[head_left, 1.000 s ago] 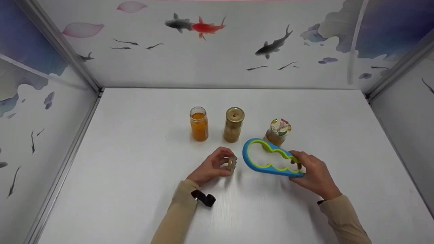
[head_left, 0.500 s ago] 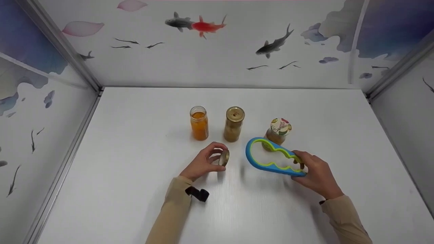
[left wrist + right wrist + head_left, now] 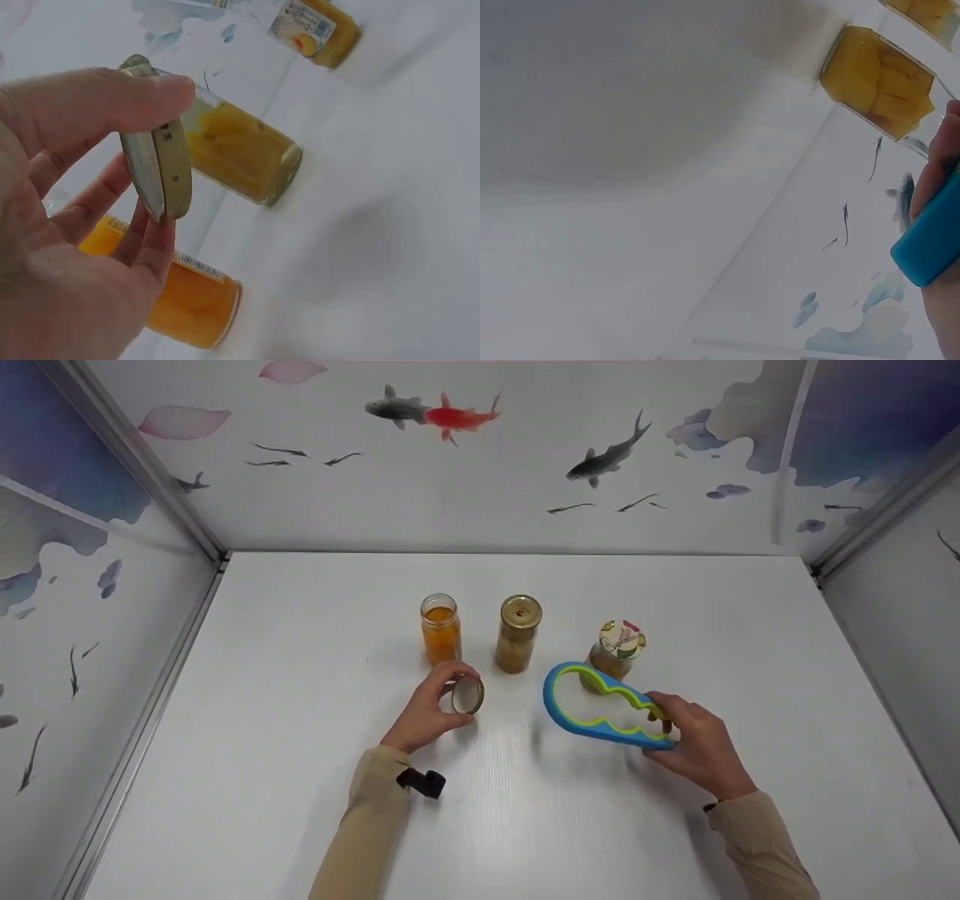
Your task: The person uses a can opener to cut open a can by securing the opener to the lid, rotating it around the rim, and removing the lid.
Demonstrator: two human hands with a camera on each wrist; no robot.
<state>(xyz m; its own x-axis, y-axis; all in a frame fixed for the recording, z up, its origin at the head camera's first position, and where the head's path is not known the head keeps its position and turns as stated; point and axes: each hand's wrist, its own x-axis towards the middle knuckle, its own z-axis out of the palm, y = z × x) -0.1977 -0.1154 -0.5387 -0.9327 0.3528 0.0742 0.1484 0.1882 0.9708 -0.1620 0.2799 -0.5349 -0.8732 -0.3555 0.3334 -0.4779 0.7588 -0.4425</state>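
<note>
Between thumb and fingertips, my left hand point(image 3: 426, 712) pinches a gold jar lid point(image 3: 468, 695) by its rim, the pale inside facing the head camera. In the left wrist view the lid point(image 3: 174, 161) is edge-on. Just behind that hand stands an open glass jar of orange fruit point(image 3: 441, 634). My right hand point(image 3: 701, 742) grips the narrow end of a blue and green jar opener point(image 3: 559, 712), held above the table. Behind the opener is a jar with a patterned lid point(image 3: 622, 641), partly covered by it. A jar with a gold lid point(image 3: 519, 634) stands between the other two.
The jars stand in a row on a white table point(image 3: 300, 645). Panels printed with fish point(image 3: 607, 457) rise behind the table and at both sides. A black strap piece point(image 3: 421, 782) sits on the left wrist.
My left hand has moved left and slightly away, toward the open orange jar, turning the lid so its inside shows. The right hand and jar opener have barely moved.
</note>
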